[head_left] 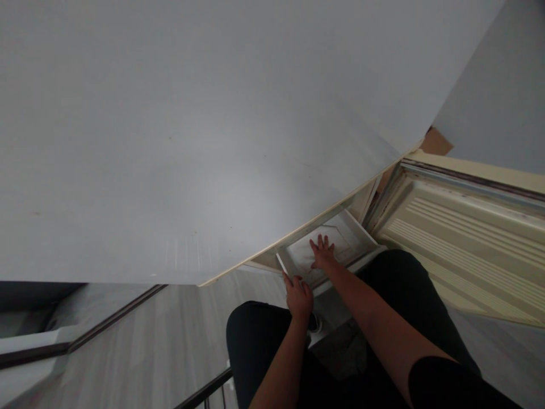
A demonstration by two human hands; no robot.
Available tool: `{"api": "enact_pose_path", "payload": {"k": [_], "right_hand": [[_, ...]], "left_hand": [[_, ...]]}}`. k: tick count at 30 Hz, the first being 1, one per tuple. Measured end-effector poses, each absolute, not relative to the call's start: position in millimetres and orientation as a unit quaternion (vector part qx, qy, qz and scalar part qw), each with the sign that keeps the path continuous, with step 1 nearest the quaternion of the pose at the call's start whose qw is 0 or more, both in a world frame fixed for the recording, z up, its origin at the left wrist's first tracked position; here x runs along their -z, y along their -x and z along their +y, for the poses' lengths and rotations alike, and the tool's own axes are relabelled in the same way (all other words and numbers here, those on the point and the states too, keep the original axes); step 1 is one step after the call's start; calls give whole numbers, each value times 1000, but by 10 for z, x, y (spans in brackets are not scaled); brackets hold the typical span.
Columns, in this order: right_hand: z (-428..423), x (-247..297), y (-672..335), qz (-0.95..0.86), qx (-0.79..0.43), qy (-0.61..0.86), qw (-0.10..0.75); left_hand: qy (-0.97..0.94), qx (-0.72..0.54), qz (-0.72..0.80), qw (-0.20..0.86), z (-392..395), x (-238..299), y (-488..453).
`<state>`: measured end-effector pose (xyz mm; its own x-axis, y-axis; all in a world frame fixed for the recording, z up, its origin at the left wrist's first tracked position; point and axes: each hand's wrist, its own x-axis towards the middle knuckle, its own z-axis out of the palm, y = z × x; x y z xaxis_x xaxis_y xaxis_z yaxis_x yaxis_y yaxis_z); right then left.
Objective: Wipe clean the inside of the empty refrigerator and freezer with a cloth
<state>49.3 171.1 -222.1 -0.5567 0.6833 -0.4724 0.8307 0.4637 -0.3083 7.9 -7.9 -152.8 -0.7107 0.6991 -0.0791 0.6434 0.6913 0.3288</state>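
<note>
A pale drawer (363,232) is pulled out below the edge of a large white tabletop (238,142). My right hand (322,253) is inside it, fingers spread, palm down over a flat whitish thing (342,240) with an angular outline. What that thing is cannot be made out. My left hand (299,294) is at the drawer's left side, its fingers bent over the top of the side wall. The back of the drawer is hidden under the tabletop.
An open refrigerator-like door (472,238) with a ribbed cream inner face stands close on the right. Brown cardboard (436,142) lies behind the tabletop's far right corner. My knees (259,329) flank the drawer. Grey plank flooring (140,335) shows at the lower left.
</note>
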Motion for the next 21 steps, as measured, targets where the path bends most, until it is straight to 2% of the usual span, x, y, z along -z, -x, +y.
{"api": "enact_pose_path", "payload": {"k": [21], "right_hand": [[1720, 2241, -491, 843, 260, -448, 143]], "left_hand": [[-357, -138, 917, 115, -69, 1494, -84]]}}
